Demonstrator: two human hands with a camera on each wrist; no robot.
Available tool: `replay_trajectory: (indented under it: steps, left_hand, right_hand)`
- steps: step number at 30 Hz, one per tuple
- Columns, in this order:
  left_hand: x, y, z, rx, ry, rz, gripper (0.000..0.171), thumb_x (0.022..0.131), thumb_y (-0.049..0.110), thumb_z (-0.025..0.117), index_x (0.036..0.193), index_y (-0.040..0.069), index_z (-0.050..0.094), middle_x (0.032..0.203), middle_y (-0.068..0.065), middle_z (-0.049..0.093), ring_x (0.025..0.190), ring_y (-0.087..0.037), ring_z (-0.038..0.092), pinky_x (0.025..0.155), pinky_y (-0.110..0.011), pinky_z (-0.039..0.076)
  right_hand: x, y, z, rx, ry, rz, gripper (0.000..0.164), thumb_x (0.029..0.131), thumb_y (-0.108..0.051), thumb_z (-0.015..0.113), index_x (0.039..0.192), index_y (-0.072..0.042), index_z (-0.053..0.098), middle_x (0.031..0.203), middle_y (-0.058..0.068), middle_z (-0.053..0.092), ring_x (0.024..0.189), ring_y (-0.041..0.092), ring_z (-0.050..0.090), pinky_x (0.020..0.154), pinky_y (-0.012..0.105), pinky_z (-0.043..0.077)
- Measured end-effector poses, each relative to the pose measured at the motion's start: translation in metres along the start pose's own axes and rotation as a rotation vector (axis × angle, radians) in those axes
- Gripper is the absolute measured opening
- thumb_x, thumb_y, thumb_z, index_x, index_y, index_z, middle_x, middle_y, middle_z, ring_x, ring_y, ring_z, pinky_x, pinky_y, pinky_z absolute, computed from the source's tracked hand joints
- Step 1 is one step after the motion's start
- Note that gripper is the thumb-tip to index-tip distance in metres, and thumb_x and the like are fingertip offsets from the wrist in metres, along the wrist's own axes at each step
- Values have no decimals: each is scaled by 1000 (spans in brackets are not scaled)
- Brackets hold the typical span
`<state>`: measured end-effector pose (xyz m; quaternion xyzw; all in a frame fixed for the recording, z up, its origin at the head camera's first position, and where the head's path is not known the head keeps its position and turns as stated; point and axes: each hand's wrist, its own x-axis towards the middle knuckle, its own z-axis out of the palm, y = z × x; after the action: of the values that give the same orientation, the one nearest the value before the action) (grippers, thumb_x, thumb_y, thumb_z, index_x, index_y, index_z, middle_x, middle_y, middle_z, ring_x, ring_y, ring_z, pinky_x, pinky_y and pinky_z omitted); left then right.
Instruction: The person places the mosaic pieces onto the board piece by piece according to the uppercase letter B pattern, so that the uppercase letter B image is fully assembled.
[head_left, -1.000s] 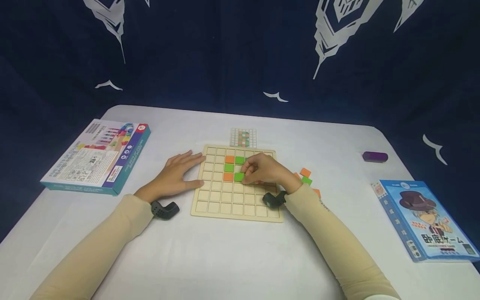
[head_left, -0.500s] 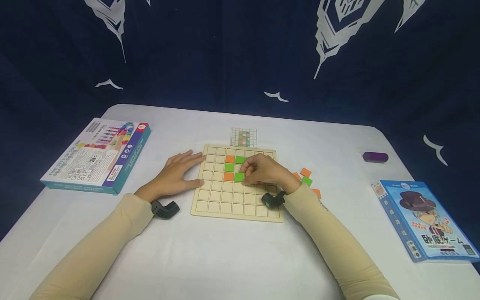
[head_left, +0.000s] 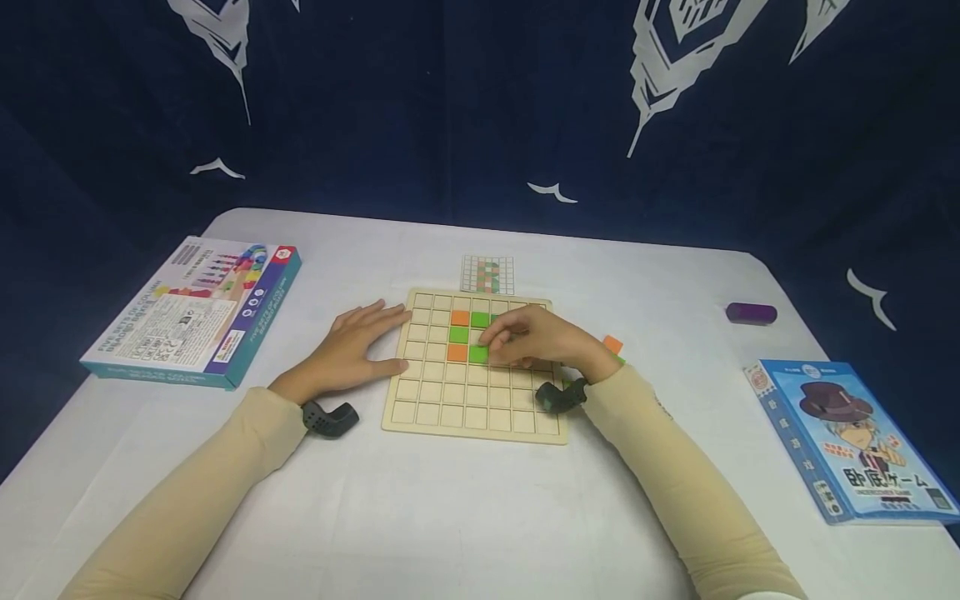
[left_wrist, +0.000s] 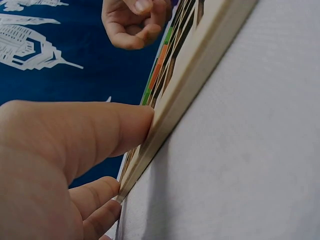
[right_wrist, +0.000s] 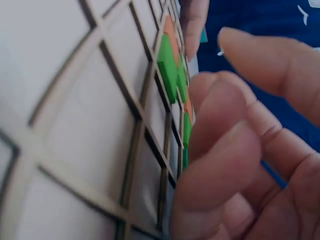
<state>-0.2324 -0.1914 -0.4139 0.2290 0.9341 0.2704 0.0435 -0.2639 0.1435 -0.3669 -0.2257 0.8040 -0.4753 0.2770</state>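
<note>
A wooden grid board [head_left: 438, 414] lies flat on the table, with several orange and green square tiles in its upper middle cells. Straight fingers of my left hand [head_left: 347, 350] touch the board's left edge; the thumb presses against that side in the left wrist view. Over the board's right half hovers my right hand [head_left: 534, 337], fingers loosely curled, thumb apart from them, nothing visible between. Just left of its fingertips is a green tile [head_left: 477, 354], beside an orange tile [head_left: 457, 353]. This hand hides several cells behind it.
A small pattern card [head_left: 487, 275] lies beyond the board. Loose tiles, one orange tile [head_left: 612, 343] showing, lie right of the board, partly behind the right wrist. A teal-edged box [head_left: 191, 312] is at left; a blue box [head_left: 855, 442] and purple cylinder [head_left: 751, 313] at right.
My right hand has shifted slightly right, its wrist now covering most of the loose tiles. The left hand and the board have stayed put.
</note>
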Motion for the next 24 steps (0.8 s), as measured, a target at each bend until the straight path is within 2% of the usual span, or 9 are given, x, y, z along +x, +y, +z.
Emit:
replay_trajectory:
  steps: [7, 14, 21, 24]
  left_hand:
    - [0, 1, 0, -10, 2, 3, 82, 97, 38, 73, 167, 8, 41, 175, -15, 33, 165, -41, 15, 131, -64, 5]
    - [-1, 3, 0, -5, 1, 2, 82, 98, 39, 73, 167, 8, 41, 175, -15, 34, 165, -42, 16, 131, -64, 6]
    - [-1, 3, 0, -10, 7, 7, 82, 98, 41, 72, 166, 8, 42, 175, -16, 34, 164, -42, 17, 130, -66, 7]
    - [0, 2, 0, -4, 5, 10, 82, 97, 40, 73, 166, 7, 42, 175, -17, 34, 165, -43, 17, 130, -66, 7]
  right_hand:
    - [-12, 6, -11, 72, 18, -51, 31, 100, -2, 67, 130, 8, 71, 93, 3, 69, 67, 16, 52, 62, 27, 46]
    - [-28, 15, -23, 80, 102, -92, 29, 103, -5, 68, 128, 10, 70, 89, 7, 67, 65, 16, 52, 59, 29, 45]
    - [-45, 30, -36, 81, 175, -54, 28, 104, -12, 69, 126, 5, 73, 79, 6, 62, 61, 14, 49, 52, 27, 34]
    - [-50, 37, -42, 79, 189, -35, 28, 105, -14, 70, 125, 6, 72, 81, 5, 62, 61, 13, 46, 55, 26, 38]
